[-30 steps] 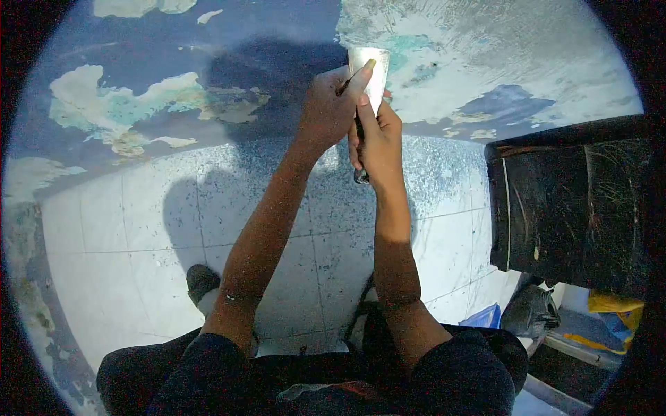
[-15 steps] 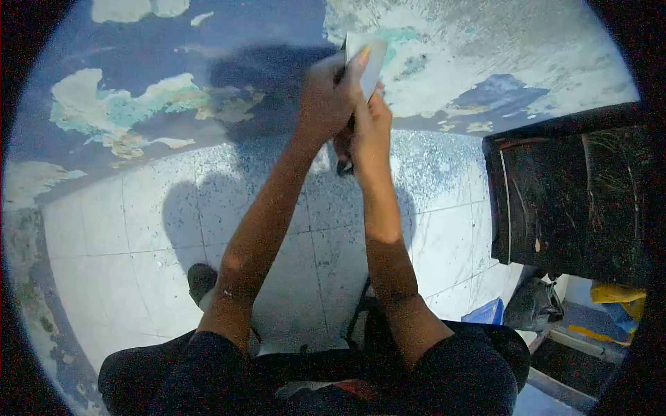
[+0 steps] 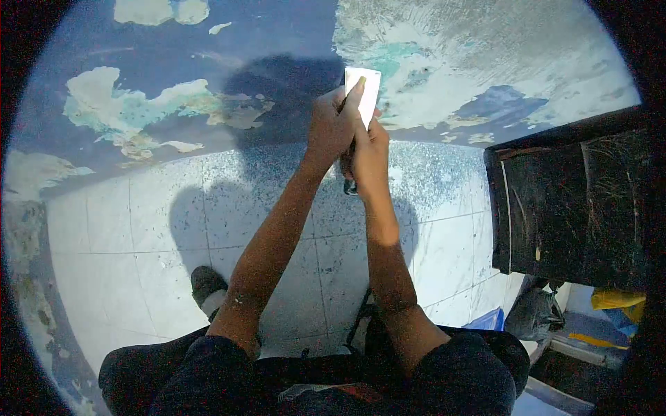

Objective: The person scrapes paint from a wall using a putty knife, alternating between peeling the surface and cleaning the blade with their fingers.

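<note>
Both my hands are closed round one scraper-like tool, in front of a wall [image 3: 291, 41] with peeling blue paint. Its flat blade [image 3: 364, 90] catches bright light and points up at the wall, near the edge between blue paint and a bare pale patch [image 3: 430, 41]. My left hand [image 3: 331, 128] wraps the tool from the left, with a finger or thumb lying along the blade. My right hand [image 3: 371, 149] grips lower on the right side. A dark handle end [image 3: 350, 187] shows below my hands; the rest of the handle is hidden by them.
Paint flakes lie scattered over the white tiled floor [image 3: 166, 277]. A dark wooden piece of furniture [image 3: 569, 208] stands at the right. Below it are a black plastic bag [image 3: 538, 312], a blue object [image 3: 489, 319] and yellow material [image 3: 617, 299]. A dark shoe [image 3: 207, 284] is at lower left.
My hands and the tool are lower in the view, and the blade looks much brighter. The wall also sits slightly lower and further right in view. Both hands keep their hold.
</note>
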`<state>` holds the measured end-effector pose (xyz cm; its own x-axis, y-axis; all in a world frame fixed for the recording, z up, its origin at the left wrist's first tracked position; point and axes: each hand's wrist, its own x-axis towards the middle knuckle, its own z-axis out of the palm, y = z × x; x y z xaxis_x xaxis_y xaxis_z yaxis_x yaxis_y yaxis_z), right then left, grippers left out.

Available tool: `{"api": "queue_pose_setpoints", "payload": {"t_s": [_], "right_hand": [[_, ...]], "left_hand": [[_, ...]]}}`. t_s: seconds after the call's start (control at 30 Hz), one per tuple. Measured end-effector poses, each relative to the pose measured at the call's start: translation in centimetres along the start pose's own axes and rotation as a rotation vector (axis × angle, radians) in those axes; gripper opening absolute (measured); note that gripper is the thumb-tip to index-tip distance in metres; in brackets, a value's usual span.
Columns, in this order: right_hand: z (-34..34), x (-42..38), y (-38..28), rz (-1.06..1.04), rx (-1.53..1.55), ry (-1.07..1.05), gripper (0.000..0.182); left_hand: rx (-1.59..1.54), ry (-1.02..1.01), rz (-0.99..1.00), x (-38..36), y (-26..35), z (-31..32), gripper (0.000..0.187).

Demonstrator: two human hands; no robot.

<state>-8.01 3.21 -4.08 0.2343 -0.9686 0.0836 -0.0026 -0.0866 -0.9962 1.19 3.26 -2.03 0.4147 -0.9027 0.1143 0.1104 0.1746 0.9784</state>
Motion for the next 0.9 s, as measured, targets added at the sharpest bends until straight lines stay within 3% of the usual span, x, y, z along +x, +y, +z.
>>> {"api": "queue_pose_setpoints", "payload": {"t_s": [0.07,0.2,0.27,0.6,0.7,0.83,0.9], "right_hand": [[-0.5,-0.1,-1.0,0.194,0.106,-0.091,0.037],[0.1,0.0,-0.1,0.154,0.186,-0.056,0.037],[0.4,-0.2,0.3,0.264,0.340,-0.065,0.038],[0.9,0.4,1.6,0.011,0.122,0.009,0.037],[0.4,0.5,1.9,0.032,-0.008,0.016,0.035],[0.8,0.1,0.8,0.154,0.084,0.004,0.035],[1.1,0.3,1.4,-0.029,0.087,0.040,0.027]], "left_hand": [[0.045,-0.032,0.028,0.3,0.1,0.0,0.046],[0.102,-0.007,0.065,0.5,-0.4,-0.2,0.046],[0.165,0.007,0.069,0.8,-0.6,-0.4,0.047],[0.101,-0.023,0.049,0.9,-0.5,-0.4,0.046],[0.067,-0.036,-0.011,0.9,-0.8,-0.4,0.045],[0.090,-0.042,0.088,1.2,-0.8,-0.6,0.043],[0.080,-0.058,0.084,1.0,-0.5,-0.6,0.043]]}}
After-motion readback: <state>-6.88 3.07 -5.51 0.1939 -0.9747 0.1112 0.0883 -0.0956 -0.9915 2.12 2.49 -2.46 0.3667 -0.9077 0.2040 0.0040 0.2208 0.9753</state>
